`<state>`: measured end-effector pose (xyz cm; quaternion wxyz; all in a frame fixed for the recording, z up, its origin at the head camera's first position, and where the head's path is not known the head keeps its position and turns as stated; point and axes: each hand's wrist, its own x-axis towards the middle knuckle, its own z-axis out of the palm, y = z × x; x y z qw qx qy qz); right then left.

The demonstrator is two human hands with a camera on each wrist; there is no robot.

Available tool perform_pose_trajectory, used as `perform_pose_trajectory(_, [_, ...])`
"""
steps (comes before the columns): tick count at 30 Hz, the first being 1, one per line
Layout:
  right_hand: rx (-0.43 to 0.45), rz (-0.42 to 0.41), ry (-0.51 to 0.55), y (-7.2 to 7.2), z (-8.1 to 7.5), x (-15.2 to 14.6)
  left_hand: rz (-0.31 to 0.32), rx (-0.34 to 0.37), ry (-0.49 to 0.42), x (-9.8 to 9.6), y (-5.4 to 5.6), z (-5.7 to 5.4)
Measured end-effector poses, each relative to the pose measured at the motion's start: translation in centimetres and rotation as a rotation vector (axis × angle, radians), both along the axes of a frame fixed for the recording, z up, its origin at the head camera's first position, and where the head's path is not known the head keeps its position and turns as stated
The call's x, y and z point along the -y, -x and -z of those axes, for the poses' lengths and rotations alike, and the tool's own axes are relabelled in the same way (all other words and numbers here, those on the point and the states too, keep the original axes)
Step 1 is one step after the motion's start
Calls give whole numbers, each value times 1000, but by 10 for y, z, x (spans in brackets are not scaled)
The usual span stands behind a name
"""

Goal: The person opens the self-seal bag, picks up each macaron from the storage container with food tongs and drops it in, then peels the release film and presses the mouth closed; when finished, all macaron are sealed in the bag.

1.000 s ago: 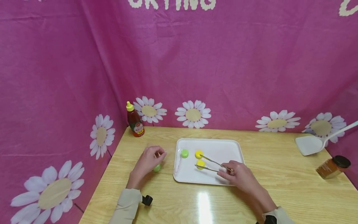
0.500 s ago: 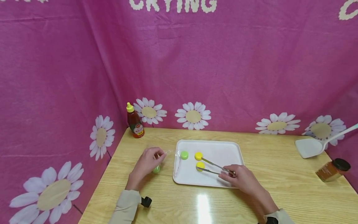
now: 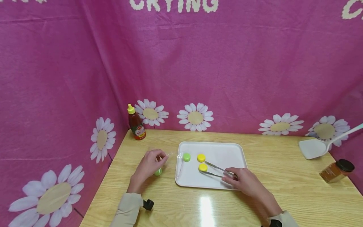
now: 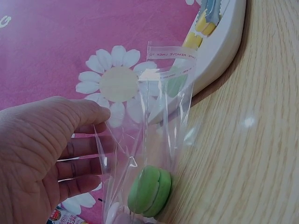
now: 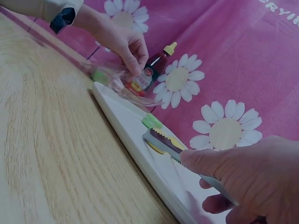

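Note:
My left hand (image 3: 150, 164) pinches the edge of a clear plastic bag (image 4: 161, 77) between thumb and index finger, standing it up left of the white tray (image 3: 227, 151). Low inside the bag show a green macaron (image 4: 148, 191) and, partly cut off, a pinkish one (image 4: 122, 217). The bag's mouth leans over the tray's left rim. My right hand (image 3: 245, 181) holds metal tongs (image 3: 216, 167) over the tray, arms spread. Their tips lie on either side of the front yellow macaron (image 3: 203, 167). Behind it rests another yellow macaron (image 3: 201, 157), with a green macaron (image 3: 186, 157) to the left.
A red sauce bottle (image 3: 138, 126) with a yellow cap stands at the table's back left corner. At the right are a white spatula (image 3: 313, 148) and a tilted jar (image 3: 336, 171) with a black lid. A pink cloth with daisies (image 3: 195, 117) hangs behind the table.
The tongs' tips have shifted slightly: the far tip has come off the back yellow macaron to its front right. My left hand keeps its place at the bag.

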<state>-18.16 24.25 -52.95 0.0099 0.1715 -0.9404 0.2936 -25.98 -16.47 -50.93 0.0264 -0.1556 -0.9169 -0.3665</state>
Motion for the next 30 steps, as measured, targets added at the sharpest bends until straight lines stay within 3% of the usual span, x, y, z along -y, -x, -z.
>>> perform_pose_trajectory(5, [76,-15,-19,-3,-6,0,1,3,-3,0,0,0])
perform_pose_trajectory(12, [60,-79,-79,-4,-7,4,7,-13,7,0,0,1])
perform_pose_trajectory(30, [78,-41,-92,-4,-4,5,2,5,-2,-1,0,0])
